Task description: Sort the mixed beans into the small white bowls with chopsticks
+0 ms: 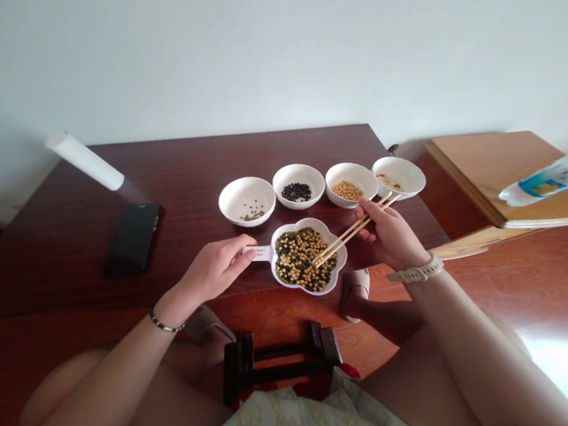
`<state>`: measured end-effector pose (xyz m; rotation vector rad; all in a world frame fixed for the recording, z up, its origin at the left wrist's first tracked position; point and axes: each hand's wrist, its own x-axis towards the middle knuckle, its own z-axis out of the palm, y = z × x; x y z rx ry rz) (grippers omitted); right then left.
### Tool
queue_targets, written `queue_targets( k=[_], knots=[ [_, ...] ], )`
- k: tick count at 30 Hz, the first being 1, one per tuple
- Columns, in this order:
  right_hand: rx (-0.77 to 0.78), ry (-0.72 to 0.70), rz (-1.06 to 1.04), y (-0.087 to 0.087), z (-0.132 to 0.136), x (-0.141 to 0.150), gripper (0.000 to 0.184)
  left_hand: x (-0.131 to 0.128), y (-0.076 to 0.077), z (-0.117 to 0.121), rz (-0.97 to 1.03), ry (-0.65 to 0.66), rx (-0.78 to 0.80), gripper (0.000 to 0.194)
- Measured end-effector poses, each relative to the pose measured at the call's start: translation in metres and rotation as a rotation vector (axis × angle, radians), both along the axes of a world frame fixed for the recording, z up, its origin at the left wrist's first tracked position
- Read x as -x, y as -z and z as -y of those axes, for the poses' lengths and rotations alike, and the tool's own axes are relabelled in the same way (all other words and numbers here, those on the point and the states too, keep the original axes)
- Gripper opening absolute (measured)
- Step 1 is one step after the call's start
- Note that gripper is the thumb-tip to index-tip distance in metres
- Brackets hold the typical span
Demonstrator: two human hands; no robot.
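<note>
- My right hand (387, 235) is closed around the wooden chopsticks (347, 232). The wrist is bent a little and wears a pale watch (416, 271).
- The chopstick tips are down in the mixed beans (297, 258). I cannot tell if they are pinching a bean.
- The yellow and dark beans lie in a white flower-shaped dish (309, 221), just left of my right hand.
- My left hand (211, 267) is closed on the dish's white handle (257, 252), keeping the dish steady.
- Past my right hand is a white bowl with pale bits (408, 178). Beside it, going left, are bowls of yellow beans (362, 180), black beans (287, 176) and a few green beans (238, 195).
- I seem to be picking through the mix. Next, I should squeeze the tips gently on one bean and lift it.
</note>
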<state>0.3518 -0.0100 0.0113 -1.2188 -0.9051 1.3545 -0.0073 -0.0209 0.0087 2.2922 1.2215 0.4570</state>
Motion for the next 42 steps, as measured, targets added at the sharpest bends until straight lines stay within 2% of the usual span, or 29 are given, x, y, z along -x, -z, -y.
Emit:
queue_targets(
  k=[12, 16, 21, 28, 42],
  knots=[
    [-0.032, 0.094, 0.034, -0.0079, -0.0031, 0.0015, 0.036, 0.004, 0.0006, 0.0026, -0.007, 0.015, 0.025, 0.032],
    [-0.017, 0.109, -0.053, -0.0076, -0.0051, 0.0005, 0.035, 0.0036, 0.0008, 0.0034, -0.008, 0.02, 0.014, 0.032],
    [-0.015, 0.06, -0.194, -0.0058, -0.0074, -0.0036, 0.036, 0.0021, -0.0001, 0.0037, -0.015, 0.012, 0.008, 0.032],
    [-0.137, 0.173, 0.059, -0.009, -0.0047, -0.0037, 0.042, 0.0018, 0.0012, 0.0029, -0.001, 0.006, -0.013, 0.031],
    [-0.138, 0.196, 0.179, -0.0022, -0.0043, 0.0039, 0.041, 0.0026, 0.0, 0.004, -0.017, 0.022, -0.012, 0.029]
  ],
)
